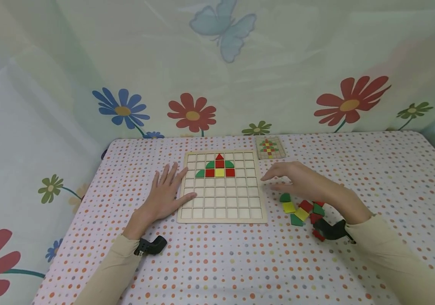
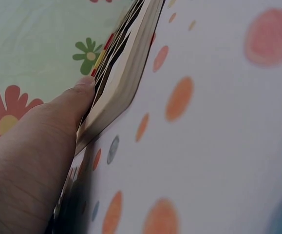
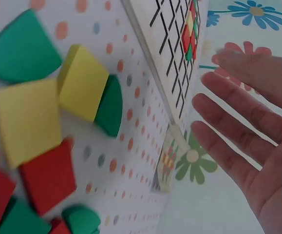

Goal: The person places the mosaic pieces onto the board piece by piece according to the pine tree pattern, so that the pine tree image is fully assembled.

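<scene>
A wooden grid board [image 1: 221, 202] lies flat on the table. In its upper rows sit a red triangle [image 1: 219, 156], green quarter-round pieces [image 1: 200, 173], red squares [image 1: 230, 172] and one yellow square [image 1: 220, 172]. My left hand [image 1: 162, 198] rests at the board's left edge, fingers spread, its thumb over the rim. Beyond the right edge hovers my right hand [image 1: 297, 178], fingers loosely bent; its palm holds nothing in the right wrist view. Below that hand lie loose pieces, among them a yellow square [image 3: 26, 122], a green quarter-round piece [image 3: 24, 48] and a red square [image 3: 48, 178].
A pattern card [image 1: 270, 148] showing a tree of coloured shapes lies past the board's upper right corner. Dotted cloth [image 1: 217, 262] covers the table. A flowered curtain [image 1: 278, 84] hangs behind it. The right wrist's black camera [image 1: 329, 229] partly hides some loose pieces.
</scene>
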The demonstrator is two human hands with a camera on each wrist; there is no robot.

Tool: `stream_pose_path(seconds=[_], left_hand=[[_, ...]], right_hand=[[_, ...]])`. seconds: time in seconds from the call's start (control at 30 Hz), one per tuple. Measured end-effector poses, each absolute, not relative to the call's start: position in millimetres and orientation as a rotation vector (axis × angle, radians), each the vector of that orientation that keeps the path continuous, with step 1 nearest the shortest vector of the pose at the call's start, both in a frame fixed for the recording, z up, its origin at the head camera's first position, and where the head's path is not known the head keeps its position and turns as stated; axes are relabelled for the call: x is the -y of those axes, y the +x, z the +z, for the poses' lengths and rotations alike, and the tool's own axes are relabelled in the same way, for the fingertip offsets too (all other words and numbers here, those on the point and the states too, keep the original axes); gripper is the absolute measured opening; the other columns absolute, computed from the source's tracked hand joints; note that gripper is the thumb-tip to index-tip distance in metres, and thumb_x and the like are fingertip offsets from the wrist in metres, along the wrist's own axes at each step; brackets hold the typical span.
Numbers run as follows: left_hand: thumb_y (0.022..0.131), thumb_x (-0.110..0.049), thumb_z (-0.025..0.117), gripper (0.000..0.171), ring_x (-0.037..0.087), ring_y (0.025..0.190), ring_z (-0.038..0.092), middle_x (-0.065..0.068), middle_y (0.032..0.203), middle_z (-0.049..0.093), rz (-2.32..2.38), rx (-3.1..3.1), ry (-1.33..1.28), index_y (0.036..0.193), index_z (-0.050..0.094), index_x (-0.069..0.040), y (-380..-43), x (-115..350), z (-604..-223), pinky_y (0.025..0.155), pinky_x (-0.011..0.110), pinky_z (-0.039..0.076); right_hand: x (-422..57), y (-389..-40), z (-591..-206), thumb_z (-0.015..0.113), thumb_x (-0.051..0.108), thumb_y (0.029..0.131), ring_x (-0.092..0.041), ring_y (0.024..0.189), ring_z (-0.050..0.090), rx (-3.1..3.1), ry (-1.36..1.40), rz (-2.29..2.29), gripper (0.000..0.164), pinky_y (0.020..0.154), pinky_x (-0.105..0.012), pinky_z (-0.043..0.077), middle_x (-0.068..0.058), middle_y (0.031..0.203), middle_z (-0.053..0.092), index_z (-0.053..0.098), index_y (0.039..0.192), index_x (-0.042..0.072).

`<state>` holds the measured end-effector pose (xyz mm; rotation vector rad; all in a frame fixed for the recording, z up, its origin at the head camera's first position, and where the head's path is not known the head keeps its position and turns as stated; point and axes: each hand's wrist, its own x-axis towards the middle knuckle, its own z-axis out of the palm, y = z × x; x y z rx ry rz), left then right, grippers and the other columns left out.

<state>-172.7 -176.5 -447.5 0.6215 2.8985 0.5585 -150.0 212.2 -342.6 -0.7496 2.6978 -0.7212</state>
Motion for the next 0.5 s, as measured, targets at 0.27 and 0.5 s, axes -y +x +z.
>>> stream_pose_path(seconds=[0.27,0.5], left_hand=[[0.101,-0.063,0.053,0.089,0.036,0.161,-0.008,0.014,0.176,0.001,0.564,-2.891,0.613,0.17,0.018,-0.018,-174.6,178.9,-452.1,0.126,0.061,-0.008],[0.102,-0.063,0.053,0.088,0.036,0.161,-0.007,0.014,0.175,0.001,0.562,-2.897,0.61,0.169,0.019,-0.017,-174.5,178.6,-452.4,0.126,0.06,-0.007]], right_hand=[[-229.6,-144.3,-349.9,0.082,0.005,0.09,-0.021,0.098,0.067,-2.634,-0.752,-0.615,0.017,0.079,-0.037,0.061,-0.001,0.109,0.073,0.081,0.106,0.01],[-234.5,-147.0,-370.7,0.086,0.002,0.084,-0.016,0.086,0.064,-2.621,-0.729,-0.704,0.013,0.07,-0.027,0.059,-0.001,0.098,0.067,0.081,0.095,0.008]])
